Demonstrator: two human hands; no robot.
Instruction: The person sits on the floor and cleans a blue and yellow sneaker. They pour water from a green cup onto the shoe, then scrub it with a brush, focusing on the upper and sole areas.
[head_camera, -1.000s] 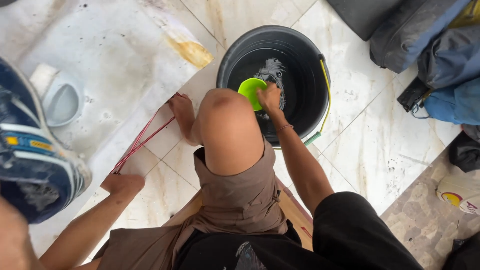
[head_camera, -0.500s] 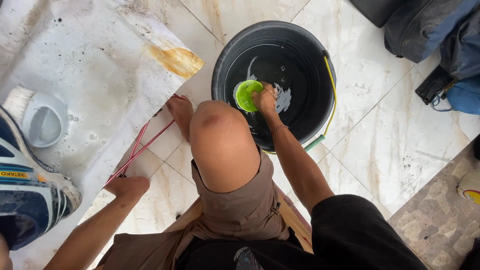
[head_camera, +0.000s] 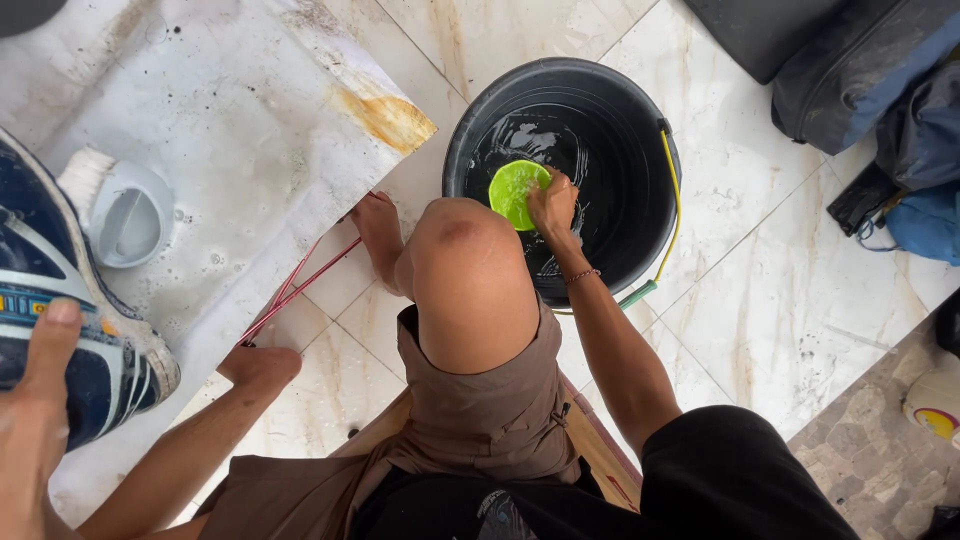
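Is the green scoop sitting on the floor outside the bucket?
No, the right hand holds the green scoop inside the black bucket, down at the water.

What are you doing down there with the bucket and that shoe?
A person sits low on the tiled floor. The right hand dips a small green cup into water in a black bucket. The left hand holds a blue and white shoe over a wet, soapy white board. A scrub brush lies on the board.

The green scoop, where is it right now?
In the head view the green scoop sits inside the black bucket of water, upper middle, gripped by the right hand, just beyond the person's raised knee.
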